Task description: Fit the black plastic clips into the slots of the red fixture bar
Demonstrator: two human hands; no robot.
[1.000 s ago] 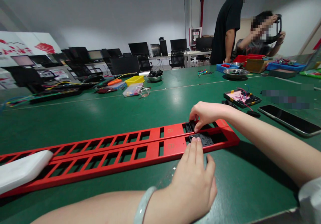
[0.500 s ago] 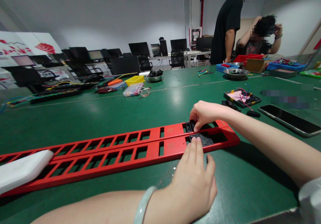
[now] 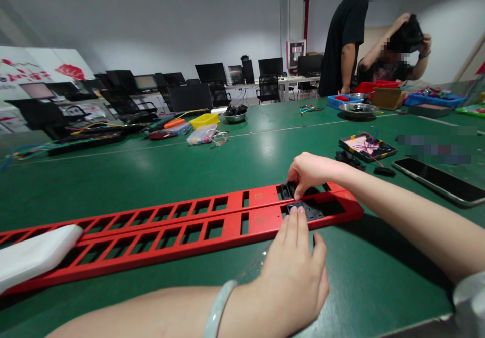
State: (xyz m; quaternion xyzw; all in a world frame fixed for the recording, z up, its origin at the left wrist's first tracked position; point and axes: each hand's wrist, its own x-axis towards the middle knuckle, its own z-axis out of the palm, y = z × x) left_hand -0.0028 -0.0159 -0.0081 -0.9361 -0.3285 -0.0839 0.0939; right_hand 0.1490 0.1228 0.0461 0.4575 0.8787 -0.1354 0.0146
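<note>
Two long red slotted frames (image 3: 227, 222) lie side by side on the green table. My left hand (image 3: 293, 272), with a pale green bangle at its wrist, has its fingers stretched out. Their tips rest on a flat black plastic piece (image 3: 308, 210) set in a cutout of the nearer frame. On the farther frame, my right hand (image 3: 308, 171) pinches at a small black plastic part (image 3: 286, 191) in the matching opening. Its fingers cover much of that part. Across the frames' left end lies a smooth white object (image 3: 38, 254).
Right of my hands are a phone (image 3: 439, 179), a small tray (image 3: 367, 147) with wires, and black pieces (image 3: 350, 160). Farther back stand a yellow bin (image 3: 204, 121), metal bowls (image 3: 235, 115) and a blue bin (image 3: 343, 101). Two people are at the far right.
Both my hands stay in nearly the same place on the black parts. In the background, the seated person has raised a black object from the head. The view has shifted slightly.
</note>
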